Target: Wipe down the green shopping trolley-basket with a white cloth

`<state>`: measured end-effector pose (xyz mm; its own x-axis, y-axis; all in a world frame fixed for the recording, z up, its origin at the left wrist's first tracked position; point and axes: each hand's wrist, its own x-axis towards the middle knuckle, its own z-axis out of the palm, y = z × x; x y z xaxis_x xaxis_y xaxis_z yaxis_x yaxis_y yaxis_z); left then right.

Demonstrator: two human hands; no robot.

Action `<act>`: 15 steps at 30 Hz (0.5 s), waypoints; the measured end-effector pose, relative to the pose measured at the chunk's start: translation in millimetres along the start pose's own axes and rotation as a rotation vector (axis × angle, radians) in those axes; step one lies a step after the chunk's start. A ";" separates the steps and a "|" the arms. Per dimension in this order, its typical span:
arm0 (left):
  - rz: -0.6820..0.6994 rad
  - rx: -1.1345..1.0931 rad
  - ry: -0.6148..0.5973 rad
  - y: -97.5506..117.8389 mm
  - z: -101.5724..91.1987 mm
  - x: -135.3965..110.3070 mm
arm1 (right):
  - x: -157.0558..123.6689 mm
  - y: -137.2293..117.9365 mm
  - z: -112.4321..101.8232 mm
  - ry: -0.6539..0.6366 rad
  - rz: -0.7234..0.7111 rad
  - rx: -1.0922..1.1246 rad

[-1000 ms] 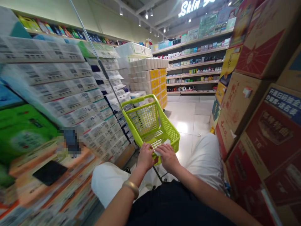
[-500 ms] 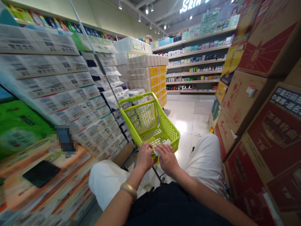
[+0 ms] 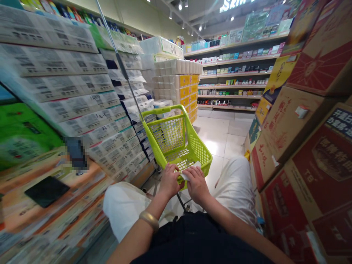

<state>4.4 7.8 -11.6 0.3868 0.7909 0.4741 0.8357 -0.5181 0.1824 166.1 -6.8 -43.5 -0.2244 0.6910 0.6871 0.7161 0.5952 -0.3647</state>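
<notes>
A lime-green shopping basket cart (image 3: 191,146) stands between my knees, its mesh basket holding nothing that I can see. At its near rim, my left hand (image 3: 169,182) is closed, with the fingers curled over the green edge. Just right of it, my right hand (image 3: 196,185) presses a crumpled white tissue (image 3: 184,176) against the same rim, fingers bent over it. Part of the tissue sticks out beyond the fingertips. The two hands are close together, and their palms are hidden from view.
Stacked packs of tissue paper (image 3: 79,77) rise on the left, and a dark flat tablet (image 3: 46,191) lies on orange packs near a pixelated patch. Red and brown cartons (image 3: 291,121) are piled on the right. Stocked shelves (image 3: 233,71) stand beyond the tiled floor (image 3: 211,126).
The view has tilted and shifted a little. Both hands remain at the basket's near rim, the right one still on the tissue, with only slight finger movement.
</notes>
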 end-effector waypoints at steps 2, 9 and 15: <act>0.005 -0.005 0.005 -1.1 -0.4 -2.2 | 2.4 -5.9 -1.7 -0.054 -0.039 0.006; 0.007 -0.042 0.004 -3.7 -2.8 -6.7 | 6.8 43.0 -27.2 0.027 0.074 -0.071; -0.006 -0.063 0.016 -1.6 -1.2 -6.1 | -0.4 5.0 -5.1 0.022 0.067 -0.039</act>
<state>0.3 3.4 -13.8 0.3756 0.7888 0.4866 0.8113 -0.5336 0.2388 173.1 -6.2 -42.4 -0.1605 0.7194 0.6758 0.7543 0.5310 -0.3861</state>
